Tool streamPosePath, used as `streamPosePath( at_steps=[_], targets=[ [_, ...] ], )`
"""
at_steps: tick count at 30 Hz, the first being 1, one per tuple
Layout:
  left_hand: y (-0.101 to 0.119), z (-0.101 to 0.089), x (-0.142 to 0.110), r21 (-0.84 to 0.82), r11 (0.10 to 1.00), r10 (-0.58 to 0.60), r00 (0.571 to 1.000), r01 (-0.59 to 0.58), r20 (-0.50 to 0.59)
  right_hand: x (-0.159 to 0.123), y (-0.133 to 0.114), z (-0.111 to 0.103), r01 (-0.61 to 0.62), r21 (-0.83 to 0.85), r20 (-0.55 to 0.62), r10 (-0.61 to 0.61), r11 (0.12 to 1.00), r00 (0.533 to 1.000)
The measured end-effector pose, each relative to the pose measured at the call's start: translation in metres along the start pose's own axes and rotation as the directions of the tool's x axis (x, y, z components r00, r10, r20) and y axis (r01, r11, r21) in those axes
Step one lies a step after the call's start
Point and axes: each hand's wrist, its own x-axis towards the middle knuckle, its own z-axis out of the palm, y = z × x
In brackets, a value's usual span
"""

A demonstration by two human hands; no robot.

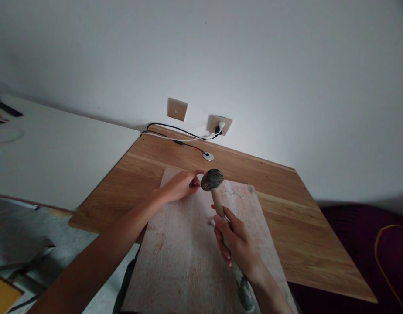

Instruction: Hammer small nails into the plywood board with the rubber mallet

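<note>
My right hand (236, 237) is wrapped round the handle of a mallet (212, 179) with a dark, worn head and a wooden shaft. Its head is raised above the board, just right of my left hand (183, 185). A small pale thing (212, 221) shows beside my right fingers; I cannot make out what it is. My left hand is closed over the far left part of the whitish wooden board (188, 257), thumb and finger drawn together. Whatever lies between them is hidden. Several small, thin nail-like pieces (232, 193) lie on the board's far right part.
Beneath the board is a brown wooden tabletop (296, 231) against the wall. Black and white cables (178, 138) run along its back to a wall socket (220, 125) and a round cable grommet (208, 156). A white table (57, 148) stands left; dark purple fabric (358, 244) lies right.
</note>
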Motion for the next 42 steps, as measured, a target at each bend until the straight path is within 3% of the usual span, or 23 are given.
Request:
streamPosePath(
  at_steps=[18, 29, 42],
  targets=[
    [0.002, 0.000, 0.000, -0.020, 1.000, -0.010, 1.000, 0.011, 0.010, -0.007, -0.006, -0.001, 0.032, 0.011, -0.013, -0.032, 0.999, 0.999],
    [0.004, -0.001, -0.001, 0.084, 0.996, -0.029, 1.000, 0.030, -0.007, 0.002, 0.011, 0.002, -0.015, -0.005, 0.025, 0.015, 1.000, 1.000],
    [0.005, -0.001, -0.001, 0.018, 1.000, -0.005, 1.000, 0.005, 0.030, -0.008, -0.003, 0.002, 0.033, 0.023, 0.001, -0.033, 0.999, 0.999]
  ],
)
